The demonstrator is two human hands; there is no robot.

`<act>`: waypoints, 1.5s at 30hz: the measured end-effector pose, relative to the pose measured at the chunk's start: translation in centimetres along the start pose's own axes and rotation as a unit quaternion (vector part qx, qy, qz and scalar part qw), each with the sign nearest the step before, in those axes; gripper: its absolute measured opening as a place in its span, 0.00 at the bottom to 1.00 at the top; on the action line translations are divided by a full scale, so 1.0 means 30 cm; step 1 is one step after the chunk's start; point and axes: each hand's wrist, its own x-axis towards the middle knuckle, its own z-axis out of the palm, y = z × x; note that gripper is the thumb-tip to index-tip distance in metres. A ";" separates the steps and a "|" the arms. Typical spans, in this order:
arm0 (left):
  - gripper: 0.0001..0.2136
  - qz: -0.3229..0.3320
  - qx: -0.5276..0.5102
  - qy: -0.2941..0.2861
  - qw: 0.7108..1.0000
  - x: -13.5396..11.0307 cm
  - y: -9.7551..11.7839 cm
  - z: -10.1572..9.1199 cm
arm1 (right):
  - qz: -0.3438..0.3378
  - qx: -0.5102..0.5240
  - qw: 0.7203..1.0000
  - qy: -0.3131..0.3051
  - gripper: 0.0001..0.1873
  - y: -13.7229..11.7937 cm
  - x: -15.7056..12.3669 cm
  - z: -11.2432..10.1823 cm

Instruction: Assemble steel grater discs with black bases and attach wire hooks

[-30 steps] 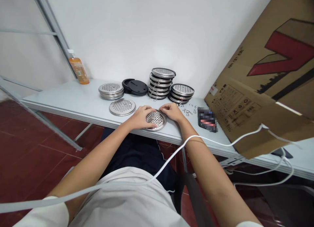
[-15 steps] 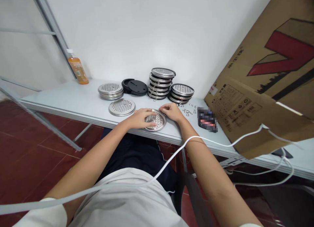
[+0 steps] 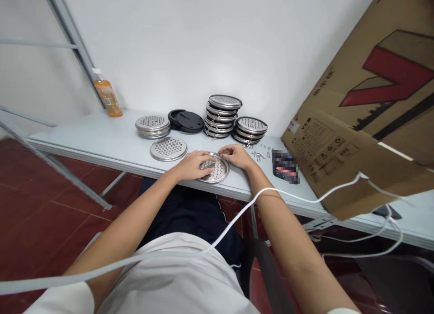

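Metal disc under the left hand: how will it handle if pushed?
The disc is probably stiff: shiny metal with a rim. Likely light for its size, being thin and perforated. Pushed, it may slide rather than tip, since it lies flat on the table.

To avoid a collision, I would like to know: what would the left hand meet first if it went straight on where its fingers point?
Most likely the right hand, just across the perforated metal disc from the left hand; depth is unclear in this single view.
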 end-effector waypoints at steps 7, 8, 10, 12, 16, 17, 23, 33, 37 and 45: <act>0.18 0.012 -0.004 -0.007 1.000 -0.005 -0.002 -0.005 | 0.000 0.038 0.999 -0.032 0.14 -0.007 -0.002 0.007; 0.18 0.012 -0.004 -0.008 1.000 -0.005 -0.003 -0.005 | 0.000 0.041 0.999 -0.034 0.15 -0.007 -0.002 0.008; 0.18 0.013 -0.004 -0.007 1.000 -0.004 -0.005 -0.003 | 0.001 0.044 0.998 -0.039 0.16 -0.010 -0.001 0.009; 0.18 0.012 -0.003 -0.006 1.000 -0.004 -0.004 -0.002 | 0.001 0.041 0.998 -0.043 0.17 -0.012 -0.001 0.009; 0.17 0.013 0.001 0.000 1.000 -0.005 0.000 -0.002 | -0.003 0.034 0.998 -0.047 0.17 -0.014 0.000 0.006; 0.17 0.013 0.001 0.001 1.000 -0.005 0.000 -0.002 | -0.003 0.036 0.998 -0.048 0.17 -0.014 0.001 0.006; 0.18 0.017 0.006 0.001 1.000 -0.005 -0.002 0.001 | 0.000 0.046 0.998 -0.045 0.17 -0.014 -0.001 0.008; 0.17 0.023 0.020 -0.015 0.999 -0.003 -0.006 -0.003 | 0.005 0.038 0.998 -0.040 0.16 -0.018 -0.003 0.011; 0.17 0.026 0.022 -0.018 0.999 -0.002 -0.007 -0.004 | 0.001 0.029 0.999 -0.036 0.15 -0.022 -0.006 0.011; 0.17 0.023 0.027 -0.021 0.999 0.000 -0.007 -0.002 | 0.005 0.021 0.999 -0.031 0.15 -0.022 -0.008 0.014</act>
